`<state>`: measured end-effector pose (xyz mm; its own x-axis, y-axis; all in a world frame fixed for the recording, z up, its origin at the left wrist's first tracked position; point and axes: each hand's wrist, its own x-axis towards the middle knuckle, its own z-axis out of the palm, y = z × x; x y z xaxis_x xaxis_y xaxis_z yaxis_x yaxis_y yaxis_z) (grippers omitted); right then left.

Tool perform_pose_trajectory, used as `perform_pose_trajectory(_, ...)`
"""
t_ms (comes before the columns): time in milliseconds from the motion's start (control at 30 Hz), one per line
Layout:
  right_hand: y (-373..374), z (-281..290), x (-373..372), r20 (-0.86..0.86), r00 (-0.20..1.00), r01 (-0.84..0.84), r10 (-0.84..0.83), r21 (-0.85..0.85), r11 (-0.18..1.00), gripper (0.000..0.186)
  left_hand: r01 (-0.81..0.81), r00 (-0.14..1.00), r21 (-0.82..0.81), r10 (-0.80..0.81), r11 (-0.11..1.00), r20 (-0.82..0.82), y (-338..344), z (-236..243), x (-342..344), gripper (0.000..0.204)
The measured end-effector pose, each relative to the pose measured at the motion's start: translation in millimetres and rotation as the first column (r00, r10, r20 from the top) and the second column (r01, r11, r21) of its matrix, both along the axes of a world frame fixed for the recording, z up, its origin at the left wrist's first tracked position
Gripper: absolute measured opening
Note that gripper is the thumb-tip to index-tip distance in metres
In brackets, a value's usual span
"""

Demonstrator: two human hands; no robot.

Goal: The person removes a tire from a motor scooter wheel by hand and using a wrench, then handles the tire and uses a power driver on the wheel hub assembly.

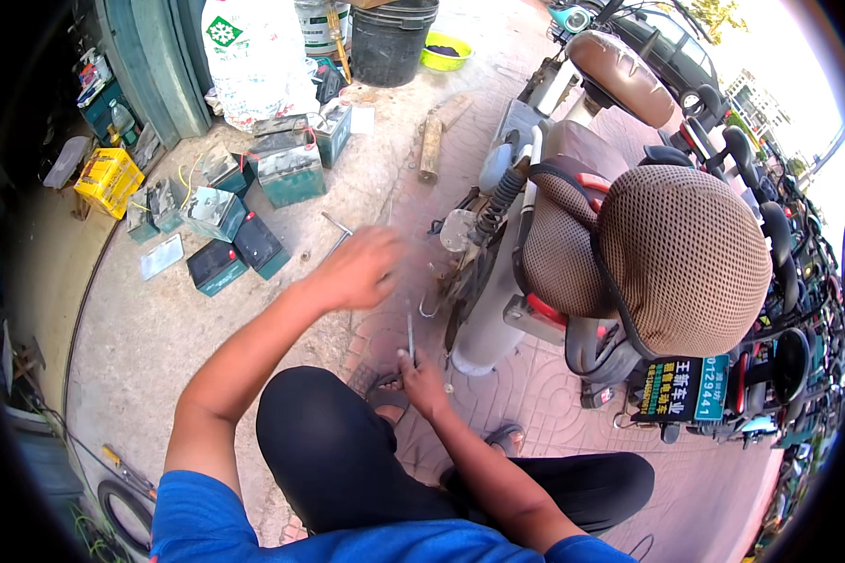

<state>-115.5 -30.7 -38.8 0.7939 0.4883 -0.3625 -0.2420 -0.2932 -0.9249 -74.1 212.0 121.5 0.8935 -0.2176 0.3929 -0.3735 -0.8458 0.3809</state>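
Grey metal rod [409, 328] juts forward from my right hand [422, 383], whose fingers are clamped on it, with the scooter [573, 258] to their right. From here my left hand [361, 267] is blurred, fingers curled, holding what I cannot tell; beyond them lie a T-shaped tool [337, 224] and batteries [291, 178].

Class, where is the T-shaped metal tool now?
Left of centre in the head view, the T-shaped tool lies on the ground just beyond the left hand, right of the batteries.
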Motion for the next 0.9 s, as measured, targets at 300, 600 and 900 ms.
perform_pose_trajectory(300,-56,-94,-2,0.085,0.958,-0.216,0.274,-0.417,0.883,0.027,-0.156,0.974,-0.062,0.164,0.986,0.158,-71,170,82,0.022)
perform_pose_trajectory(600,-149,-123,-23,0.024,0.952,-0.176,0.307,-0.774,0.608,0.032,0.415,0.909,-0.532,-0.360,0.738,0.211,-142,192,149,0.034)
perform_pose_trajectory(900,-159,-104,-1,0.222,0.975,0.142,-0.003,-0.614,0.776,0.028,0.414,0.863,-0.511,-0.504,0.753,-0.043,-181,225,149,0.037)
